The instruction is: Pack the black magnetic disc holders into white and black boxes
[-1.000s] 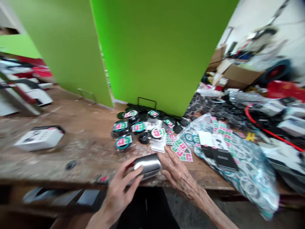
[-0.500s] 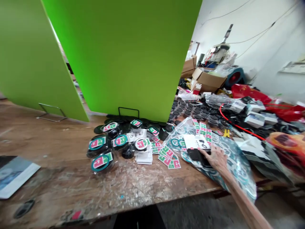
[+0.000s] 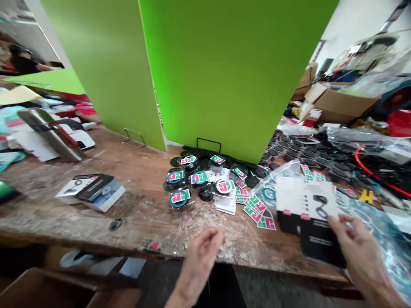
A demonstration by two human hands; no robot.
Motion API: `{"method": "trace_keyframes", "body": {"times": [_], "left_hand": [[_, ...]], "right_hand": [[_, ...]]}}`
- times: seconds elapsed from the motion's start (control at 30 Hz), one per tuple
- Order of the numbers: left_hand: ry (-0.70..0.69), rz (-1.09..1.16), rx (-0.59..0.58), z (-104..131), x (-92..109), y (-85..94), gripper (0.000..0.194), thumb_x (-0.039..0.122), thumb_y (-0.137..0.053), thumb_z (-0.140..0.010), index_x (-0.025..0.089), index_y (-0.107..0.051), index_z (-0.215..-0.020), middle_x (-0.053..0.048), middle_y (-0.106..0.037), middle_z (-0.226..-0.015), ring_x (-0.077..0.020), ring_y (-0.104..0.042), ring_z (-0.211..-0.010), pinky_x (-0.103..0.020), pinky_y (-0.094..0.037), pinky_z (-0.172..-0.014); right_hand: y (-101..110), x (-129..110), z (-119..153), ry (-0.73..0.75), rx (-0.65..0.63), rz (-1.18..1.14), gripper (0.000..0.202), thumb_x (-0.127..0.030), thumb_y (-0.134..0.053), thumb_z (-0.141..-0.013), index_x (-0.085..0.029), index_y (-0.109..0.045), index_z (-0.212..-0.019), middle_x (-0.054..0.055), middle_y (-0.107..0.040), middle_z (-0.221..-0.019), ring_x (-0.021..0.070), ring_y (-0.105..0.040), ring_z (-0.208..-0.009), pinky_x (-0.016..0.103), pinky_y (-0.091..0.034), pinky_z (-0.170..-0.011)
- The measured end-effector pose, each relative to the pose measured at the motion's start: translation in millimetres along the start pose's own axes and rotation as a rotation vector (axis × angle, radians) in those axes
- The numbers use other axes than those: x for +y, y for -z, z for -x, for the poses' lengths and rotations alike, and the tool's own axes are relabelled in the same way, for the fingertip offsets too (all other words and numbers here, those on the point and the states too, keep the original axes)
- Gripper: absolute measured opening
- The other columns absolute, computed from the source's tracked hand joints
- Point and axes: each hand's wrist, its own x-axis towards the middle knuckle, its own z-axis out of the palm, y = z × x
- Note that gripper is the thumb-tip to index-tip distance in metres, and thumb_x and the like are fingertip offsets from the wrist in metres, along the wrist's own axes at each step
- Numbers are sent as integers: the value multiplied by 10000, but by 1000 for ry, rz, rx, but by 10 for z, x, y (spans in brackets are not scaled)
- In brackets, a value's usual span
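My right hand (image 3: pixel 356 239) pinches the right edge of a black-and-white printed box (image 3: pixel 321 226) above the right side of the bench. A second box of the same print (image 3: pixel 287 214) shows partly behind it, to its left. My left hand (image 3: pixel 204 246) hovers over the front edge of the bench, its fingers curled together with nothing visible in them. Beyond it are several bagged black discs with teal rings and pink-green labels (image 3: pixel 199 177), and a stack of white papers (image 3: pixel 225 205). Loose pink-green stickers (image 3: pixel 257 209) lie between these and the boxes.
Green panels (image 3: pixel 212 72) on wire stands rise behind the bench. Two printed boxes (image 3: pixel 93 192) rest at the left. A clear bag of teal rings (image 3: pixel 379 218) lies under my right forearm. Many black round parts (image 3: pixel 295 152) crowd the right rear. Another person (image 3: pixel 24 60) is far left.
My view has turned left, bringing more bench into sight. My left hand has come into view. My right hand has lifted a printed box from the bag and brought it nearer.
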Motion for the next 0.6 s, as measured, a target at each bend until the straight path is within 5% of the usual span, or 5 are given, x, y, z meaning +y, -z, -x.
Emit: {"method": "trace_keyframes", "body": {"times": [0.13,0.2,0.3,0.4,0.6], "left_hand": [[74,399,-87,-22,-2,-404,436,486,-525,-886,223,-542,-1233,-94,-670,-1129,-227,-644,-994,-369,-495,-903],[53,347,-33,-6,-26,-337,424,469,-517,-894,214,-546,-1232,-94,-667,-1137,-227,-640,-985,-360,-494,-891],[58,54,-40,48,-52,-95,432,489,-510,-889,194,-577,-1197,-87,-679,-1085,-231,-634,-943,-339,-501,-838],[86,-134,-109,137,-63,64,441,513,-461,-901,178,-609,-1147,-69,-689,-976,-219,-629,-870,-316,-499,-786],[6,-488,8,254,-184,-6,299,446,-473,-899,208,-642,-964,-39,-676,-890,-216,-610,-876,-315,-469,-800]], "right_hand": [[-410,-248,1018,93,-450,-306,381,-568,-479,-859,-220,-543,-1000,42,-654,-791,228,-641,-729,337,-526,-624],[-626,-261,1263,247,-386,-273,357,-471,-459,-908,-195,-513,-1127,63,-660,-880,230,-650,-772,349,-544,-649],[-754,-272,1266,741,-253,-18,456,-249,-414,-923,-204,-381,-1375,135,-567,-1237,267,-575,-1094,427,-514,-848],[-720,-344,1150,1181,-359,243,569,-76,-357,-861,-239,-373,-1406,117,-493,-1357,278,-432,-1269,464,-446,-940],[-678,-353,1268,1277,-310,277,265,-112,-392,-825,-246,-574,-963,73,-649,-986,242,-607,-887,379,-473,-748]]}}
